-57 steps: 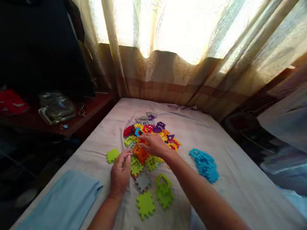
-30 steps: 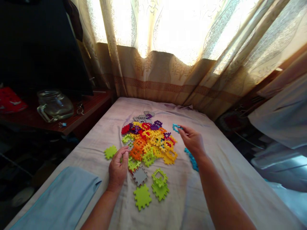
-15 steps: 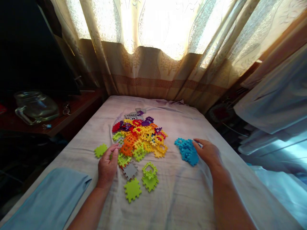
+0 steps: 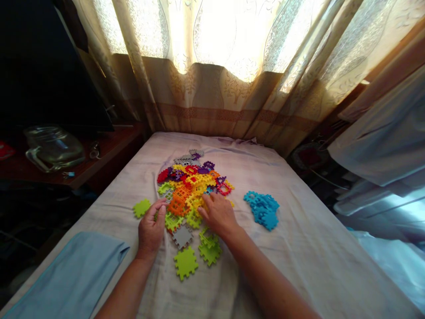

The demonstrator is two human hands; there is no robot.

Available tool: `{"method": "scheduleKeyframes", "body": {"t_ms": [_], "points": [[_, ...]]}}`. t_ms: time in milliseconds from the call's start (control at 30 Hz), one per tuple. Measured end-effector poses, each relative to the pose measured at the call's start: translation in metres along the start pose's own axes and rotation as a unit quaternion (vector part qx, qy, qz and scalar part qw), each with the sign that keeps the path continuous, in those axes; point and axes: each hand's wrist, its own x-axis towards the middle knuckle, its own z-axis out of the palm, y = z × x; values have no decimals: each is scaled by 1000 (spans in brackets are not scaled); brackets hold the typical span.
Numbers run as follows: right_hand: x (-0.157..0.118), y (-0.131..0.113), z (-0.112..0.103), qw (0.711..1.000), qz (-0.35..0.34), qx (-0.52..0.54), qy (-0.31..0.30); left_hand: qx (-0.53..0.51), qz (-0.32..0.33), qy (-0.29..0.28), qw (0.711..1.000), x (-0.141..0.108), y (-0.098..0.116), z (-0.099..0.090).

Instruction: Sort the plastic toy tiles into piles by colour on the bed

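At the far left a dark screen [image 4: 40, 75] stood above a reddish-brown table [image 4: 109, 148], where a glass jug [image 4: 55, 148] with a handle sat near a small light-blue object [image 4: 69, 174]. Nearer, also on the left, a folded blue cloth [image 4: 69, 270] lay on the pale sheet [image 4: 299, 248].

To its right and farther off, a single lime-green plate [image 4: 142, 208] lay flat, just beside the left hand [image 4: 151, 228]. That hand's fingers were bent in toward the thumb, at the left edge of the heap; whether they pinched anything could not be told.

In the middle lay the heap of notched plastic pieces [image 4: 186, 184], with grey and purple at its far end, red and orange through the middle, and yellow toward the right. On the near side were a grey square [image 4: 182, 236], a lime-green square [image 4: 186, 262] and, to the right, overlapping green pieces [image 4: 210, 253].

The right hand [image 4: 219, 215] reached over the near right part of the heap, its fingers bent down among the yellow pieces; whether they gripped one could not be told.

Farther right, well apart from the heap, blue pieces [image 4: 262, 210] lay piled together. Patterned curtains [image 4: 219, 95] hung across the far side, and pale fabric [image 4: 381, 141] hung at the right.
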Motion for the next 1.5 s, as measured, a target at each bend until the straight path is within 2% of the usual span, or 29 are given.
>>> {"method": "scheduleKeyframes", "body": {"t_ms": [100, 200, 267, 367, 433, 600, 667, 767, 867, 933, 1167, 1367, 1500], "points": [[-20, -15, -1, 998, -62, 24, -11, -1, 4, -4, 1000, 0, 1, 0], [-23, -14, -7, 989, -122, 80, -11, -1, 4, -4, 1000, 0, 0, 0], [-14, -4, -11, 990, -87, 109, 10, -1, 2, -3, 1000, 0, 0, 0], [8, 18, -14, 992, 8, 120, 34, -2, 2, -3, 1000, 0, -1, 1], [21, 31, -10, 987, 26, 158, 28, -3, 4, 2, 1000, 0, -1, 1], [31, 44, 9, 937, 67, 342, 9, -3, 5, 6, 1000, 0, -2, 1], [31, 45, 11, 942, 65, 327, 26, -2, 4, 4, 1000, 0, -2, 1], [31, 45, 6, 974, 82, 198, 70, -8, 2, 5, 1000, 0, -2, 1], [34, 42, -1, 989, 112, 87, 38, -7, 3, 5, 1000, 0, -3, 1], [37, 39, -2, 992, 110, 60, 16, -5, 3, 2, 1000, 0, -3, 1], [49, 33, 4, 984, 128, 122, 15, -7, 2, 0, 1000, 0, -2, 1], [42, 35, 0, 966, 117, 214, 90, -10, 6, -1, 1000, 0, -2, 1], [30, 65, -11, 962, 98, 188, 170, -7, 3, 0, 1000, 0, -3, 1]]}}
